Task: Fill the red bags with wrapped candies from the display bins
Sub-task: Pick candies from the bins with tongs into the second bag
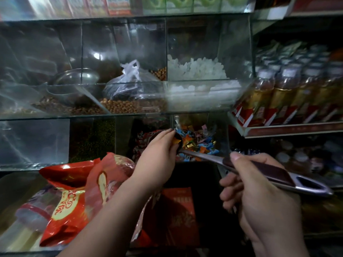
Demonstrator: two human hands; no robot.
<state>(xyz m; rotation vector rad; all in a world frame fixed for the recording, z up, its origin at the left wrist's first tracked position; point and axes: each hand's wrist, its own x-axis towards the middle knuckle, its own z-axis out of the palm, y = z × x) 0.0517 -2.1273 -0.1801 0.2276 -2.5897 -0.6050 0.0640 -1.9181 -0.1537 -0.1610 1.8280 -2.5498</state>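
My right hand (258, 193) grips the dark handle of a long metal scoop (267, 170) whose bowl reaches left into the glass bin of wrapped candies (200, 143), blue, orange and gold. My left hand (159, 153) is at the scoop's bowl, its fingers curled over the rim and touching a gold-wrapped candy there. Red bags (70, 197) with gold print lie below my left forearm at the lower left. Another red bag (178, 217) stands under both arms, partly hidden. A bin of red-wrapped candies (143, 141) sits just left of the colourful one.
Glass bins above hold brown nuts (128, 105), white lumps (196, 69), a metal bowl (74, 78) and a knotted plastic bag (128, 80). Shelves of bottles (289, 89) stand at the right. A plastic bottle with a red band (31, 217) lies at the lower left.
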